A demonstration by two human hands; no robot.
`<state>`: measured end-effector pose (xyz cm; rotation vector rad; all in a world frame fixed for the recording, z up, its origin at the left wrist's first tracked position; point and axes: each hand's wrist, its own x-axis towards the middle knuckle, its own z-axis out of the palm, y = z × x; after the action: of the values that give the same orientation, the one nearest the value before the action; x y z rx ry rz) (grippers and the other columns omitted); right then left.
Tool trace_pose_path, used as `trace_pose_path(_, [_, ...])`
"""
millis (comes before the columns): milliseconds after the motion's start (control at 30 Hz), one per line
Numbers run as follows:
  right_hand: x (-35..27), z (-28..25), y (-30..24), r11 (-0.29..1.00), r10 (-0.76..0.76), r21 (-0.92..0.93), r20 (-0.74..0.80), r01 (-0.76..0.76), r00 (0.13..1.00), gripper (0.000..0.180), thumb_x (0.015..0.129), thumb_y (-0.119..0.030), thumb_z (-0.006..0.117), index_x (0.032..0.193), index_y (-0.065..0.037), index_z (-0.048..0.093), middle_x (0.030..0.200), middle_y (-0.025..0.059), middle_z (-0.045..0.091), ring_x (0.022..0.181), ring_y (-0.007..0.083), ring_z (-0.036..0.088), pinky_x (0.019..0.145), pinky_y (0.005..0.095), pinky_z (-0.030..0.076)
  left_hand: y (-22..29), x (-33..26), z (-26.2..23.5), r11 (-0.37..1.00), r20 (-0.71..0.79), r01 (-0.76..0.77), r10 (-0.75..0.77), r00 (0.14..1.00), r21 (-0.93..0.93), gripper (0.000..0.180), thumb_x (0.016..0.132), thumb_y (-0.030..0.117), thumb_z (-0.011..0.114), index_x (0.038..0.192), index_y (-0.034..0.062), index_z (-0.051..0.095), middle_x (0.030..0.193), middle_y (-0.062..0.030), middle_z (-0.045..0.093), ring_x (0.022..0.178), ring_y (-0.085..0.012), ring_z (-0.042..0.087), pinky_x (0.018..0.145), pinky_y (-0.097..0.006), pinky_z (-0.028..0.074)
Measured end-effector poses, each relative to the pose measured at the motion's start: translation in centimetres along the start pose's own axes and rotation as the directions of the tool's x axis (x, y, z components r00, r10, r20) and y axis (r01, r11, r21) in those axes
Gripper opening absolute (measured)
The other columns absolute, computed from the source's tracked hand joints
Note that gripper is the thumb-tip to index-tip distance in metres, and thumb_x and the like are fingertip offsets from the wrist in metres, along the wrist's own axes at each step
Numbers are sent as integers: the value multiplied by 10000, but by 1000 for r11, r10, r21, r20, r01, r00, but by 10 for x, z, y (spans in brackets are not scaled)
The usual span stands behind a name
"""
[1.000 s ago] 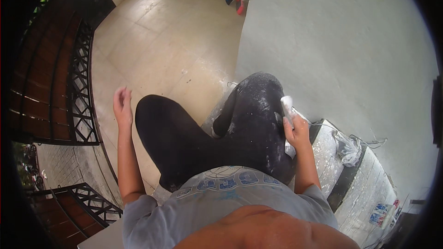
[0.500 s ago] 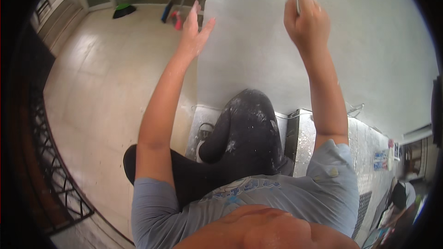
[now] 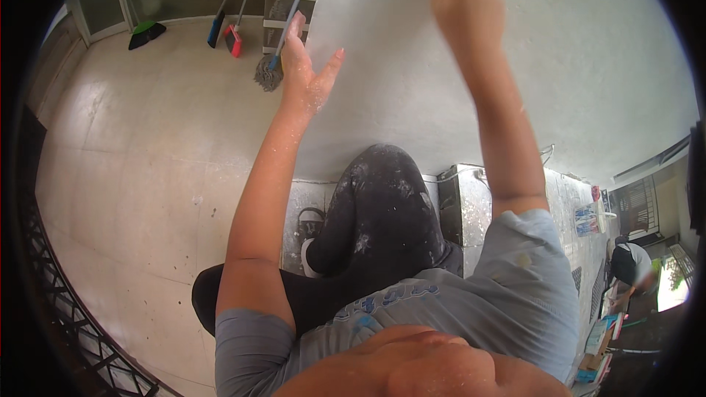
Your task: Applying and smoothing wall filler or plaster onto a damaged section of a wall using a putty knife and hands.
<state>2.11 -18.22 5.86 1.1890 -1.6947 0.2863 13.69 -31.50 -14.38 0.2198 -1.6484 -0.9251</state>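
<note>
My right hand (image 3: 468, 11) is raised in front of a smooth pale grey wall (image 3: 581, 81), smeared by motion. Its fingers are closed round a flat grey hand tool, mostly hidden by the hand and cut off by the top edge. Near the wall's left edge, my left hand (image 3: 303, 77) is held up empty, with thumb and fingers apart and white dust on the skin. Whether the left fingertips touch the wall, I cannot tell. My knee, in dark trousers (image 3: 382, 198) spotted with white, is bent close to the wall's foot.
Left of the wall are a mop (image 3: 269, 73), stacked boxes (image 3: 289, 11), two more brooms or brushes, and a green-and-black broom head (image 3: 146, 34). A white-splattered step (image 3: 478, 206) with a cable lies right; a bucket (image 3: 588, 218) and a bending person (image 3: 631, 265) are beyond.
My right hand has moved up and slightly left, taking the tool mostly out of view. The view has shifted, bringing the mop and boxes into sight. My left hand stays open.
</note>
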Motion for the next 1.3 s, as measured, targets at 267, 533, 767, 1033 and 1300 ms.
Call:
trace_pose_path(267, [-45, 2, -31, 964, 155, 188, 182, -189, 971, 163, 911, -150, 547, 984, -35, 636, 684, 185, 658, 572, 393, 642, 508, 498, 505, 14, 0, -8, 991, 100, 118, -112, 989, -56, 866, 942, 241, 660, 1537, -43, 99, 1569, -271, 237, 1481, -333, 242, 1206, -431, 194])
trace_pose_path(533, [-29, 5, -30, 981, 116, 151, 43, -121, 992, 125, 916, -124, 539, 920, -33, 626, 654, 218, 637, 590, 426, 633, 524, 529, 499, 19, -1, -12, 993, 162, 106, -97, 982, -45, 882, 946, 295, 654, 1541, -53, 104, 1590, -278, 202, 1498, -351, 199, 1217, -430, 171])
trace_pose_path(767, [-10, 5, -26, 976, 139, 178, -69, -125, 988, 371, 917, -112, 539, 1252, 43, 574, 698, 235, 648, 638, 416, 651, 562, 515, 508, 19, 0, -14, 995, 138, 99, -99, 986, 4, 899, 899, 324, 698, 1525, -68, 186, 1518, -337, 310, 1448, -422, 291, 1193, -466, 232])
trace_pose_path(1033, [-93, 38, -53, 929, 206, 290, 104, -228, 973, 435, 897, -151, 562, 1305, 0, 559, 644, 186, 646, 557, 386, 635, 506, 505, 495, 22, -6, -14, 978, 175, 115, -146, 974, 172, 1051, 911, 372, 690, 1551, -47, -31, 1586, -336, 84, 1489, -456, 115, 1207, -515, 162])
trace_pose_path(1300, [27, 2, -16, 957, 255, 172, -99, -235, 962, 222, 933, -92, 508, 1046, 69, 612, 748, 282, 653, 721, 446, 667, 627, 533, 515, 26, -13, -10, 964, 222, 174, -217, 950, 200, 1142, 911, 419, 688, 1536, -41, -150, 1599, -332, 24, 1498, -459, 68, 1214, -519, 133])
